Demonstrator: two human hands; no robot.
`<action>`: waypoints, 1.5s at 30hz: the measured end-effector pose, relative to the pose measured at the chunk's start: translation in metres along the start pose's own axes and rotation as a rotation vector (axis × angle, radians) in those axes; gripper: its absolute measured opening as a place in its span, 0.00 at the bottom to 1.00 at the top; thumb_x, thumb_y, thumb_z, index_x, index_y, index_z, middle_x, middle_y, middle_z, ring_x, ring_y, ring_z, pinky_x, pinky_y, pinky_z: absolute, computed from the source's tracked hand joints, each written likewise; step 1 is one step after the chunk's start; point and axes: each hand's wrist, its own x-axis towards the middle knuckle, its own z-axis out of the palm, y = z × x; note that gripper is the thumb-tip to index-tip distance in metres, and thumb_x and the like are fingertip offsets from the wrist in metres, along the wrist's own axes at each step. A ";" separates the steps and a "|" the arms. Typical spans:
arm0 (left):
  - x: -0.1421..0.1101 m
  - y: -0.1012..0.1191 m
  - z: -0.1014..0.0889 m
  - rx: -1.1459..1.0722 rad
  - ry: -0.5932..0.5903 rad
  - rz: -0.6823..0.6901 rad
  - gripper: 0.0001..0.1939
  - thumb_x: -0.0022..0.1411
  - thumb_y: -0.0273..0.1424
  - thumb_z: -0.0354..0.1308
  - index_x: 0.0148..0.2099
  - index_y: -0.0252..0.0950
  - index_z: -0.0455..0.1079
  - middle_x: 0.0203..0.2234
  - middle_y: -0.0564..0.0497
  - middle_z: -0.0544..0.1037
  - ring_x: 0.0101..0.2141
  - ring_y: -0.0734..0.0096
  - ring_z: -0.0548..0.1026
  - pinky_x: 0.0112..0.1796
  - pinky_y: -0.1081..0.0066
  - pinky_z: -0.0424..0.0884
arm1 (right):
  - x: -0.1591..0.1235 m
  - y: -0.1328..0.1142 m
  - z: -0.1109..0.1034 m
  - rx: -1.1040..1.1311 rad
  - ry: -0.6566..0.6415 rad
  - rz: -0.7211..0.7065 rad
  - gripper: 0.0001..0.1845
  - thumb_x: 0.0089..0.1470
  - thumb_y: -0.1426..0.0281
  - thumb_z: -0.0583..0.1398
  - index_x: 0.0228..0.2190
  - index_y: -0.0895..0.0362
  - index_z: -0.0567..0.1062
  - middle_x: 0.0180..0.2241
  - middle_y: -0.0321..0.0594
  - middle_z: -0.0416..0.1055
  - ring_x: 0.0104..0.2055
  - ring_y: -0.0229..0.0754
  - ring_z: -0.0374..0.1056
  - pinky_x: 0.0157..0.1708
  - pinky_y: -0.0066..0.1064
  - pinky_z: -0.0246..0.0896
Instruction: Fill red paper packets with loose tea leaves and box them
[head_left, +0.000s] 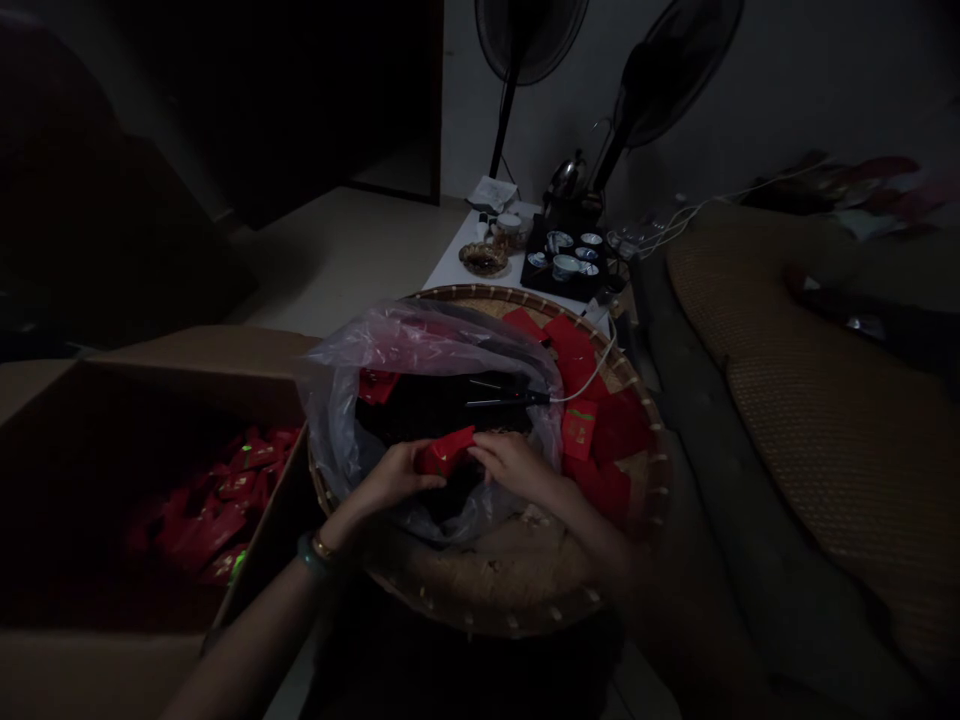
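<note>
Both my hands hold one small red packet (448,452) above an opened clear plastic bag (337,420). My left hand (396,474) grips its left side, with the thumb below. My right hand (516,464) pinches its upper right end. Dark contents, too dim to make out, fill the bag, and another red packet (377,385) lies at its left inside edge. A black tool with two slim arms, like a hair straightener (517,397), lies across the bag with a white cord. The bag rests in a round woven bamboo tray (517,595), beside several flat red packets (580,430).
At left stands an open cardboard box (187,345) with many red packets (217,500) inside. Behind the tray, a white table bears a black tea tray (540,272) with cups and a kettle (566,175). Two fans stand beyond. A woven-mat seat (810,370) lies at right.
</note>
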 end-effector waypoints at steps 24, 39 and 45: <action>-0.010 0.010 0.015 -0.070 -0.140 0.037 0.14 0.52 0.38 0.60 0.34 0.31 0.76 0.24 0.51 0.78 0.25 0.72 0.71 0.29 0.75 0.66 | -0.013 0.010 0.003 0.533 -0.145 0.265 0.20 0.58 0.59 0.50 0.35 0.63 0.72 0.16 0.33 0.67 0.14 0.33 0.64 0.11 0.20 0.51; -0.002 0.004 0.033 -0.025 -0.110 0.094 0.11 0.49 0.32 0.63 0.34 0.31 0.74 0.25 0.53 0.76 0.27 0.72 0.71 0.31 0.74 0.67 | -0.021 -0.037 -0.016 -0.197 -0.062 -0.028 0.07 0.54 0.70 0.58 0.34 0.59 0.75 0.33 0.42 0.74 0.36 0.41 0.70 0.35 0.29 0.60; -0.003 -0.002 0.035 -0.028 0.013 0.095 0.10 0.49 0.33 0.62 0.32 0.31 0.74 0.23 0.54 0.76 0.26 0.72 0.71 0.29 0.75 0.67 | -0.046 -0.061 -0.032 -0.273 -0.034 -0.074 0.16 0.54 0.74 0.57 0.46 0.53 0.70 0.42 0.41 0.71 0.43 0.41 0.69 0.41 0.30 0.62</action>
